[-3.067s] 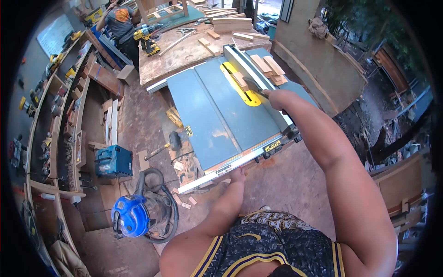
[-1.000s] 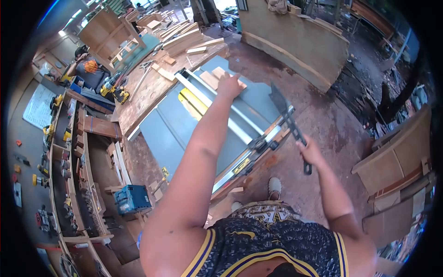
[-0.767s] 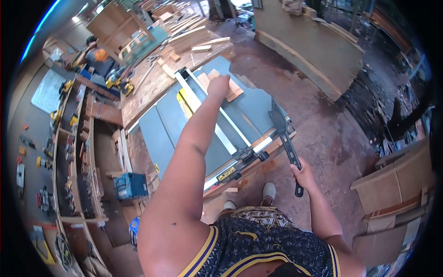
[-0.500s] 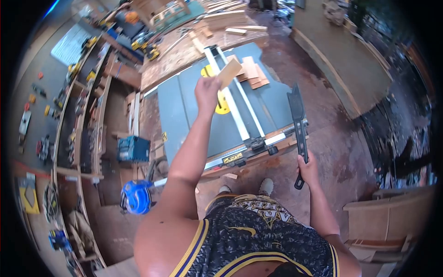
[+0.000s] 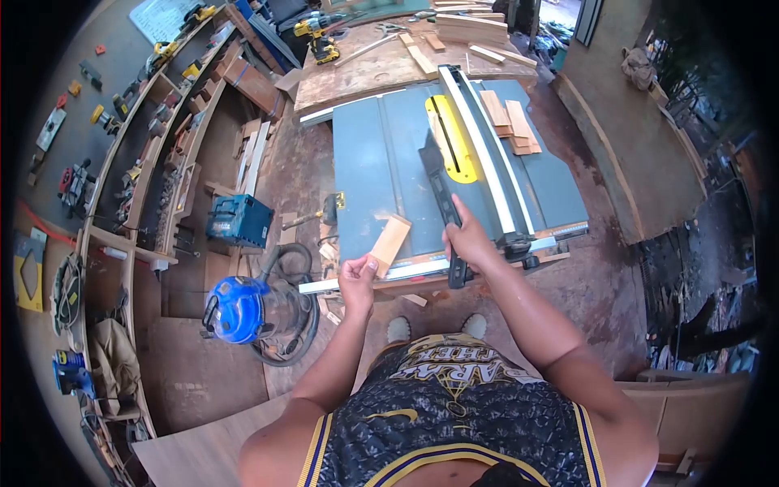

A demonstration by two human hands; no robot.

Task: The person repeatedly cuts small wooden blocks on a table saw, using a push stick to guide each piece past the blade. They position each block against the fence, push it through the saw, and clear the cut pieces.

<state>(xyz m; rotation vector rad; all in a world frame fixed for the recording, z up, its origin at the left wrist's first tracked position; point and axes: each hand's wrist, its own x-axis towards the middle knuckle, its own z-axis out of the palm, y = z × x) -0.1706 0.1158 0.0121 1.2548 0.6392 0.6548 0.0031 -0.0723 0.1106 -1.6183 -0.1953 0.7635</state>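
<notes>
Between the thumb and fingers of my left hand (image 5: 357,284) is a small flat wooden board (image 5: 391,243), held at the front edge of the table saw (image 5: 365,170). My right hand (image 5: 471,242) is closed around a black push stick (image 5: 442,191), its notched end pointing away over the saw top. That end lies close to the yellow throat plate (image 5: 451,140). To the right of the plate runs the pale rip fence (image 5: 491,162). Beyond the fence, several cut boards (image 5: 519,126) lie in a loose pile on the saw top.
A blue shop vacuum (image 5: 237,308) with its hose stands on the floor at left, near a teal tool case (image 5: 239,219). Shelves of tools line the left wall. Behind the saw, a plywood bench (image 5: 357,77) carries a yellow drill (image 5: 323,45) and lumber.
My left hand has drawn the board back from over the fence to the saw's front edge. My right hand has brought the push stick leftward over the saw top. The view has shifted.
</notes>
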